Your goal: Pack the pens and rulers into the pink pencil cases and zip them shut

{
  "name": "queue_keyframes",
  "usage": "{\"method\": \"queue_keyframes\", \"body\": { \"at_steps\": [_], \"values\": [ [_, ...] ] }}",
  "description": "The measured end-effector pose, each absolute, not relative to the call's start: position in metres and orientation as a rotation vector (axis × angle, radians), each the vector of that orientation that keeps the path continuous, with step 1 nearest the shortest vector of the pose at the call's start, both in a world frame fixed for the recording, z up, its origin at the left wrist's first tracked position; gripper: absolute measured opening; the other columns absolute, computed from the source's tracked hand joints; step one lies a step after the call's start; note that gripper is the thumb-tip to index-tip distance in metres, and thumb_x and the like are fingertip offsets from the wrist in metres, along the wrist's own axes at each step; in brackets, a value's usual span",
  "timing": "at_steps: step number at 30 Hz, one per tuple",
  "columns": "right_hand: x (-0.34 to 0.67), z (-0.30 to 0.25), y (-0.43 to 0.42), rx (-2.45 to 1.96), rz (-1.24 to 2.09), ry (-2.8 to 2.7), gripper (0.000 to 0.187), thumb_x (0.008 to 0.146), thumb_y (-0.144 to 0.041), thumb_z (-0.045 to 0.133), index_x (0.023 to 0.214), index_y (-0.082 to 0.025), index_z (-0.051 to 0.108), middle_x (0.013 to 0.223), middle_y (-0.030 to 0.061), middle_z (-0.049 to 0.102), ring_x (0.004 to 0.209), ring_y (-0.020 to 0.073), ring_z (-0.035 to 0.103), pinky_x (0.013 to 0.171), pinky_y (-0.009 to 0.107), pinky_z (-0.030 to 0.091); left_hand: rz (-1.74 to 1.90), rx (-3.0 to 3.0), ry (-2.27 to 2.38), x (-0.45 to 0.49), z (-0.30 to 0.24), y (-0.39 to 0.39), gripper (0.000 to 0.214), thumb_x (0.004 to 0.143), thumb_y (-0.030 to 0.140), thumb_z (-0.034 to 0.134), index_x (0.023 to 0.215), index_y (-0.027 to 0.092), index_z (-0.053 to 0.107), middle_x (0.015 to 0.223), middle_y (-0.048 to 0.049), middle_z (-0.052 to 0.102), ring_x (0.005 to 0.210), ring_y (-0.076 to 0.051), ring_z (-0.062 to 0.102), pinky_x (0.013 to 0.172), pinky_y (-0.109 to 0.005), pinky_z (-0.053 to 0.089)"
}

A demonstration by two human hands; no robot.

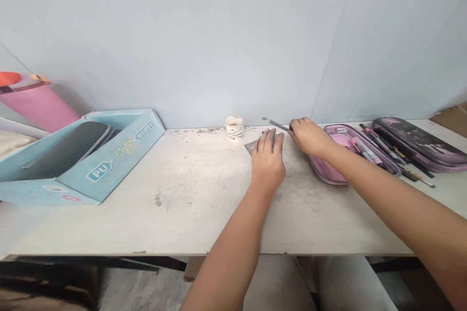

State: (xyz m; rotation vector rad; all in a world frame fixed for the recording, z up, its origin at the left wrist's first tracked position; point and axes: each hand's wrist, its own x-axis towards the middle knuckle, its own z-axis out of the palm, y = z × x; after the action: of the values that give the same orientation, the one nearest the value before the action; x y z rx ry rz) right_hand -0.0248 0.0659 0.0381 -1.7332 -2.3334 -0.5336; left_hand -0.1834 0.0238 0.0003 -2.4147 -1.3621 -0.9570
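Note:
My left hand (268,163) rests on the table, its fingers stretched forward over a flat grey piece with a pointed corner, like a set square (250,146). Most of that piece is hidden beneath the fingers. Just to the right, my right hand (310,137) is closed around a thin dark pencil (278,125), whose lighter end points up and left. Below my right wrist lies an open pink pencil case (330,176) with pens and markers in it. Behind my left hand stands a small white paper cup (234,129) with a printed pattern.
At the left sits a light-blue box (120,155) holding a dark grey case (75,148), with a pink cylindrical object (44,107) behind it. A dark pencil case (419,143) and several loose pens lie at the right. A pale wall (219,43) closes off the table's back edge.

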Motion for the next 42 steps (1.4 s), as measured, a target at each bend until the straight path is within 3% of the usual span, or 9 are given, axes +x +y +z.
{"method": "queue_keyframes", "body": {
  "at_steps": [3,8,12,21,25,29,34,38,42],
  "values": [
    [-0.011,0.043,0.037,-1.546,-0.429,-2.483,0.026,0.089,-0.021,0.032,0.100,-0.012,0.054,0.083,0.0106,0.065,0.081,0.0210,0.056,0.083,0.033,0.034,-0.880,-2.468,-1.337,-0.177,0.000,0.024,0.039,0.090,0.019,0.027,0.127,0.014,0.037,0.126,-0.0157,0.047,0.125,-0.026,0.035,0.101,-0.044,0.029],
    [0.010,0.040,0.001,-1.472,-0.422,-2.420,0.023,0.088,-0.019,0.036,0.094,-0.014,0.057,0.084,0.0082,0.066,0.085,0.0202,0.056,0.097,0.036,0.024,-0.502,-2.694,-1.295,-0.160,-0.002,0.017,0.028,0.093,0.026,0.025,0.107,0.018,0.048,0.097,-0.0093,0.056,0.092,-0.022,0.054,0.073,-0.032,0.043],
    [0.032,0.039,-0.016,-1.487,-0.397,-2.393,0.025,0.087,-0.018,0.037,0.094,-0.014,0.061,0.088,0.0088,0.067,0.091,0.0213,0.056,0.097,0.038,0.022,-0.396,-2.609,-1.357,-0.149,0.004,0.008,0.029,0.092,0.029,0.026,0.108,0.023,0.050,0.088,-0.0060,0.059,0.080,-0.021,0.058,0.061,-0.029,0.038],
    [0.079,0.035,-0.027,-1.526,-0.442,-2.310,0.026,0.086,-0.016,0.036,0.093,-0.015,0.061,0.091,0.0090,0.066,0.095,0.0226,0.053,0.095,0.039,0.022,-0.372,-2.645,-1.337,-0.114,0.026,0.002,0.038,0.091,0.045,0.024,0.098,0.025,0.056,0.071,-0.0027,0.065,0.066,-0.019,0.059,0.056,-0.026,0.029],
    [0.097,0.028,-0.022,-1.476,-0.442,-2.216,0.024,0.087,-0.020,0.036,0.093,-0.015,0.059,0.093,0.0094,0.063,0.096,0.0231,0.051,0.096,0.038,0.024,-0.470,-2.656,-1.422,-0.106,0.031,0.013,0.044,0.086,0.056,0.031,0.083,0.022,0.058,0.064,-0.0025,0.061,0.062,-0.018,0.055,0.054,-0.025,0.025],
    [0.110,0.021,-0.011,-1.526,-0.439,-1.988,0.017,0.083,-0.022,0.043,0.091,-0.014,0.055,0.088,0.0114,0.061,0.090,0.0258,0.051,0.087,0.038,0.032,-0.842,-2.740,-1.671,-0.107,0.033,0.031,0.044,0.085,0.056,0.034,0.074,0.019,0.056,0.055,0.0012,0.048,0.054,-0.013,0.045,0.053,-0.023,0.026],
    [0.089,0.011,0.007,-1.475,-0.351,-1.799,0.015,0.083,-0.025,0.045,0.090,-0.014,0.052,0.087,0.0115,0.061,0.082,0.0247,0.053,0.073,0.034,0.037,-1.364,-2.985,-1.746,-0.107,0.019,0.044,0.029,0.084,0.043,0.044,0.096,0.020,0.057,0.056,0.0058,0.037,0.053,-0.009,0.036,0.052,-0.020,0.029],
    [0.058,0.002,0.009,-1.389,-0.283,-1.918,0.020,0.088,-0.026,0.039,0.088,-0.016,0.056,0.082,0.0080,0.064,0.077,0.0216,0.055,0.073,0.032,0.036,-1.482,-3.034,-1.708,-0.109,0.000,0.043,0.028,0.083,0.036,0.048,0.104,0.019,0.055,0.065,0.0043,0.045,0.060,-0.009,0.042,0.058,-0.021,0.035],
    [0.053,-0.006,0.003,-1.365,-0.235,-2.012,0.027,0.091,-0.027,0.034,0.092,-0.017,0.059,0.079,0.0048,0.066,0.073,0.0196,0.056,0.074,0.032,0.036,-1.529,-2.977,-1.740,-0.115,-0.008,0.039,0.026,0.084,0.031,0.046,0.106,0.018,0.053,0.085,-0.0012,0.057,0.079,-0.012,0.053,0.075,-0.025,0.041]
  ]
}}
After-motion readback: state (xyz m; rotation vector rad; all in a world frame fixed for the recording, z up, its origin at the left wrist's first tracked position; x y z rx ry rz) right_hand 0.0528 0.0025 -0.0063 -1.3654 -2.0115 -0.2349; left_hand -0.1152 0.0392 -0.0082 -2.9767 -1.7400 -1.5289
